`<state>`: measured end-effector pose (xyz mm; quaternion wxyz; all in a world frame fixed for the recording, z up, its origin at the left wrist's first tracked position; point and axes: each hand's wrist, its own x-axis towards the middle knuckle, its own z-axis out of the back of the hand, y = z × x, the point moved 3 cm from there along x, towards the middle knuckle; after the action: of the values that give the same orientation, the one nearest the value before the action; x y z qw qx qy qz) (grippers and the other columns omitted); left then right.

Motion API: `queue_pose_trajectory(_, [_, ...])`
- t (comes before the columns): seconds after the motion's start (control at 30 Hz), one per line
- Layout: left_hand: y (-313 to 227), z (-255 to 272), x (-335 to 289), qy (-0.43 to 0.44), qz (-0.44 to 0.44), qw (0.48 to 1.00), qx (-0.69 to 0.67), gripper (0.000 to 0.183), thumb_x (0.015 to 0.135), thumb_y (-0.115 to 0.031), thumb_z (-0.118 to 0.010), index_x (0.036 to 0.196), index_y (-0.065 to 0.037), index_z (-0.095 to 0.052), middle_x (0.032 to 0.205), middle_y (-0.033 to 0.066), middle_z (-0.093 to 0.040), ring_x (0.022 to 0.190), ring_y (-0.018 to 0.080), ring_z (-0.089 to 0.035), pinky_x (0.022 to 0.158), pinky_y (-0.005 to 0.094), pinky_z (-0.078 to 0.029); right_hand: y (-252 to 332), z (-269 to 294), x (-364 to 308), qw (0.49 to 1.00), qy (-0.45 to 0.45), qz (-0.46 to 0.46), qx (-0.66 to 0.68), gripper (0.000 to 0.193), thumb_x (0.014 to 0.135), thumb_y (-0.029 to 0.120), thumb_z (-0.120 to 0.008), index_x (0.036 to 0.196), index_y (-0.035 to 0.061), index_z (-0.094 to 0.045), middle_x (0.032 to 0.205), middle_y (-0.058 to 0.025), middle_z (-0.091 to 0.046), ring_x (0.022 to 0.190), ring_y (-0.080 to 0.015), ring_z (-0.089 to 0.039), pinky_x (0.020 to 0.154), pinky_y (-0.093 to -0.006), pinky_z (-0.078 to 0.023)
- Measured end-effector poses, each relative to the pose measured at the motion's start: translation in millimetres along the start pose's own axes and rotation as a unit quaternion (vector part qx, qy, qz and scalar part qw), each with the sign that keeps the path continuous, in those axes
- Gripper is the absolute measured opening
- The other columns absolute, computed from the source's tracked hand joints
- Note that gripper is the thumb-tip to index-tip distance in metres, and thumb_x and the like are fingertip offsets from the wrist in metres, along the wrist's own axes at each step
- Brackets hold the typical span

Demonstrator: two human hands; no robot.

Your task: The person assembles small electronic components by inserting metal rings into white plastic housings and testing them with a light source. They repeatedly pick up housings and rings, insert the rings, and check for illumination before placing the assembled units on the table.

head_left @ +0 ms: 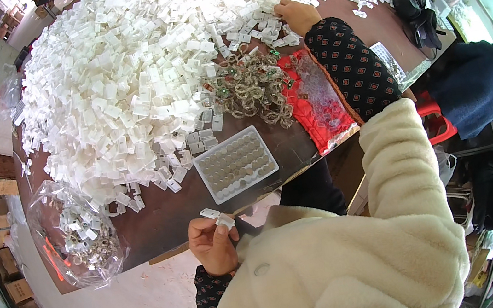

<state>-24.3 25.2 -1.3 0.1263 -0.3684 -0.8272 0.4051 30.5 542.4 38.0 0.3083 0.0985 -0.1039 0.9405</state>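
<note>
My left hand (215,248) is in front of the table's near edge, its fingers closed on small white plastic pieces (225,221). One piece stands out between thumb and fingertips, and another small white part shows just above it. Across the table, my right hand (297,15) reaches to the edge of a large heap of white plastic pieces (139,74). Its fingers are bent together; whatever lies between them is hidden. Between the hands is a white tray (204,176) with rows of small round grey discs.
Tangled clear cable coils (253,89) lie beside a red plastic bag (312,125) of small parts under my right forearm. A clear bag (90,241) of white pieces sits at the table's left corner. At right are a black bag (418,20) and a red stool (439,122).
</note>
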Motion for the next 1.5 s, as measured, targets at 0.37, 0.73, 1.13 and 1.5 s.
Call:
queue_pose_trajectory(0.37, [2.1, -1.9, -3.6, 0.005, 0.006, 1.000, 0.018, 0.019, 0.089, -0.001, -0.068, 0.103, -0.005, -0.056, 0.096, 0.0158, -0.068, 0.077, 0.0188, -0.065, 0.056, 0.0275, -0.049, 1.3, -7.2, 0.6, 0.998, -0.011, -0.017, 0.058, 0.022, 0.086, 0.006, -0.061, 0.105, 0.0173, -0.066, 0.110, -0.0094, -0.059, 0.095, -0.0301, -0.065, 0.078, -0.0417, -0.056])
queue_pose_trajectory(0.73, [6.2, -3.2, -2.5, 0.010, 0.010, 1.000, 0.015, 0.018, 0.090, -0.001, -0.067, 0.103, -0.004, -0.055, 0.095, 0.0173, -0.068, 0.073, 0.0178, -0.062, 0.058, 0.0278, -0.048, -13.2, 14.1, -8.0, 0.988, -0.059, 0.005, 0.144, 0.009, 0.087, 0.014, -0.061, 0.095, 0.0139, -0.066, 0.100, -0.0058, -0.063, 0.091, -0.0303, -0.065, 0.076, -0.0408, -0.053])
queue_pose_trajectory(1.13, [3.5, -2.3, 0.3, -0.004, 0.026, 1.000, 0.006, 0.026, 0.088, 0.000, -0.067, 0.111, -0.001, -0.055, 0.096, 0.0141, -0.068, 0.076, 0.0167, -0.062, 0.062, 0.0281, -0.049, -5.2, 17.7, 1.0, 0.992, -0.091, -0.041, 0.082, 0.013, 0.090, 0.015, -0.059, 0.100, 0.0134, -0.066, 0.095, -0.0047, -0.069, 0.086, -0.0319, -0.067, 0.071, -0.0409, -0.054])
queue_pose_trajectory(1.5, [-41.2, -57.2, 13.6, 0.133, -0.268, 0.875, 0.380, 0.031, 0.073, 0.005, -0.076, 0.103, -0.001, -0.070, 0.135, 0.0217, -0.050, 0.119, 0.0285, -0.056, 0.093, 0.0369, -0.051, 160.9, 159.5, -145.1, 0.848, 0.037, 0.008, 0.528, 0.010, 0.089, 0.008, -0.069, 0.087, -0.0011, -0.064, 0.069, 0.0052, -0.056, 0.063, 0.0002, -0.046, 0.053, -0.0197, -0.038])
